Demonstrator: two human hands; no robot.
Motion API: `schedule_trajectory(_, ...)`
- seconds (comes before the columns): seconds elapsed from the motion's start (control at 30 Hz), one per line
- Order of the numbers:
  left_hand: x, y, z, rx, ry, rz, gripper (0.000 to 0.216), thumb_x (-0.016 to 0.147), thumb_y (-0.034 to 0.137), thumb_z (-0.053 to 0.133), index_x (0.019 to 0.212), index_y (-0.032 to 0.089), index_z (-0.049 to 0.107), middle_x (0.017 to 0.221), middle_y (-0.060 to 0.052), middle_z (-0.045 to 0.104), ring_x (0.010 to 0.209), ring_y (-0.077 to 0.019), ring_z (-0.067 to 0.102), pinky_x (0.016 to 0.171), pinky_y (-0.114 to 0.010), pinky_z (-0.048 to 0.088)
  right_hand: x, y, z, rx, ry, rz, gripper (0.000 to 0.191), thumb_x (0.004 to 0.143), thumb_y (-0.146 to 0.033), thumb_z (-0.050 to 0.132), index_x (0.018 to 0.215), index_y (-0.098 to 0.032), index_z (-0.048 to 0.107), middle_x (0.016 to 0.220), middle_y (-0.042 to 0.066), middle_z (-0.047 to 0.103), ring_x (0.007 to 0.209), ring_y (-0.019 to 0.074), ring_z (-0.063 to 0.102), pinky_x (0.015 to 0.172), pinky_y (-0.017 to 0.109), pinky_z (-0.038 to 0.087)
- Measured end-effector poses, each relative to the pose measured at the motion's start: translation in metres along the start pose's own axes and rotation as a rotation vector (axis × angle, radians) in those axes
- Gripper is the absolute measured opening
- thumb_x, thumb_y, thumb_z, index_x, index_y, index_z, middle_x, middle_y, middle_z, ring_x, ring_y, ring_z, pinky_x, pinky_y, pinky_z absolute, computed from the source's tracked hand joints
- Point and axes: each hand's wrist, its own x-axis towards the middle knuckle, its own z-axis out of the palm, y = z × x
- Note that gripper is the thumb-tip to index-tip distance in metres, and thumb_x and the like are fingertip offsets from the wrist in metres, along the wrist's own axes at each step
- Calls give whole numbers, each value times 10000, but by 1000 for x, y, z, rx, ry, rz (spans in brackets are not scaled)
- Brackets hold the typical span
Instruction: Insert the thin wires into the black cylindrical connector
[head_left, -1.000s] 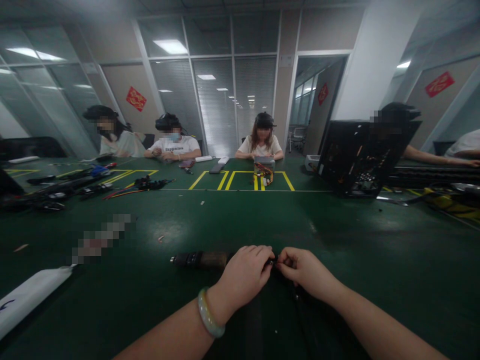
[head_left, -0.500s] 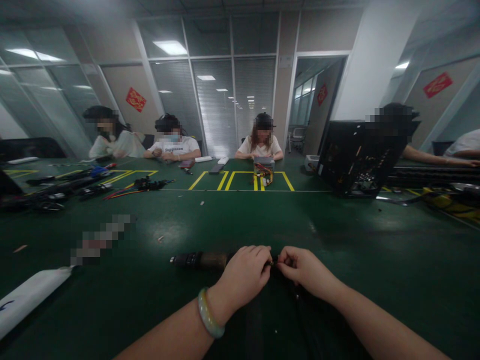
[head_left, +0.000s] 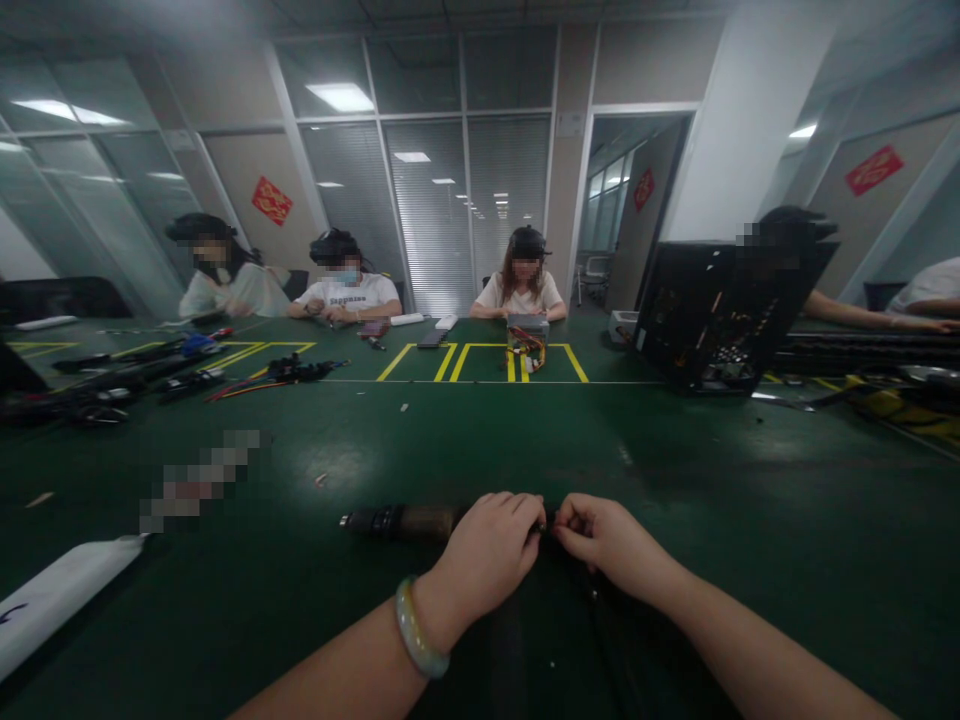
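A long dark rod-shaped tool [head_left: 424, 520] lies across the table in front of me. It has a silver tip at its left end, a ribbed black collar and a brownish barrel. My left hand [head_left: 491, 545], with a green bangle at the wrist, is closed over its right part, and the fingers hide that stretch. Just beside it, my right hand [head_left: 611, 545] pinches at the tool's right end. What sits between those fingertips is too small and dark to name. A thin dark strip [head_left: 595, 595], perhaps a cable, runs down under my right hand.
A white packet [head_left: 67, 595] lies at the left. Dark cables [head_left: 292, 368] sit farther back, a power supply [head_left: 528, 335] with coloured wires stands across the table, and a black computer case [head_left: 720, 320] is at the right. Several people sit along the far side.
My hands stay almost where they were, with only a slight shift of the fingertips. The rod-shaped tool has not visibly moved.
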Motion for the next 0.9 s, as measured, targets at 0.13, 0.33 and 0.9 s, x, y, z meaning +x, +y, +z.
schedule_trajectory(0.13, -1, 0, 0, -2, 7, -8, 134, 870, 142, 578, 977, 209, 534, 1057, -26, 622, 981, -214, 578, 900, -377, 440, 0, -2, 0, -7, 15, -4, 102, 892, -270, 575, 838, -185, 587, 694, -38, 596, 495, 82, 507, 420, 143, 389)
schedule_trajectory(0.33, 0, 0, 2, 6, 2, -10, 93, 890, 170, 562, 976, 203, 546, 1029, -30, 625, 974, -213, 581, 897, -372, 439, 0, -2, 0, -4, 14, -4, 97, 889, -265, 577, 842, -182, 591, 688, -37, 586, 511, 88, 512, 424, 144, 395)
schedule_trajectory(0.9, 1, 0, 0, 5, -13, -18, 92, 893, 214, 590, 973, 212, 545, 981, -17, 616, 941, -209, 570, 867, -354, 434, -1, 0, 0, -32, -1, -2, 106, 903, -287, 575, 867, -191, 606, 688, -42, 603, 498, 86, 520, 430, 150, 379)
